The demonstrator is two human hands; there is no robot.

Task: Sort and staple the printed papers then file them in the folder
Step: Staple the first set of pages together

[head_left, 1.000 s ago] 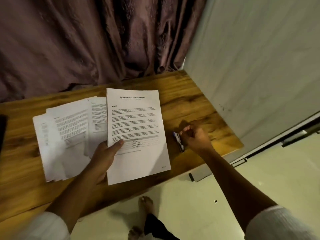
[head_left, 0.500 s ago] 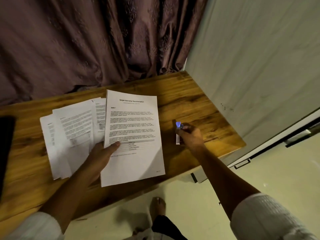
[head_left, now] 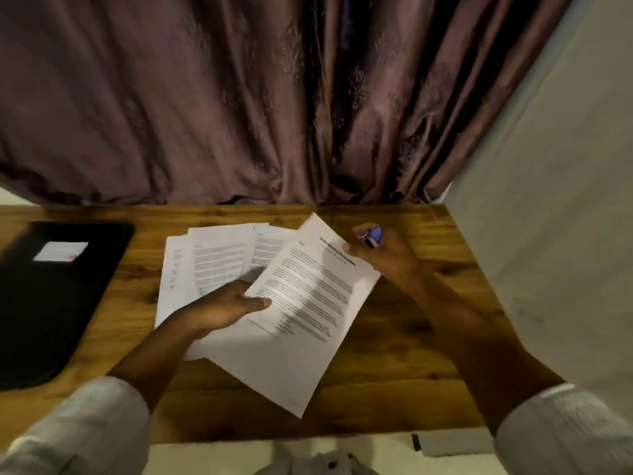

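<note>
On the table point(head_left: 394, 354): loose sheets point(head_left: 212, 258), print I cannot read.
Left hand point(head_left: 222, 305): grips top sheet point(head_left: 308, 320).
Right hand point(head_left: 387, 255): curled round stapler point(head_left: 371, 236).
Folder point(head_left: 51, 303): black, label point(head_left: 61, 251) unreadable.

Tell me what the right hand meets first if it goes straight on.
Probably the top edge of the sheets in the left hand; the right hand, gripping the stapler, seems almost there.
</note>
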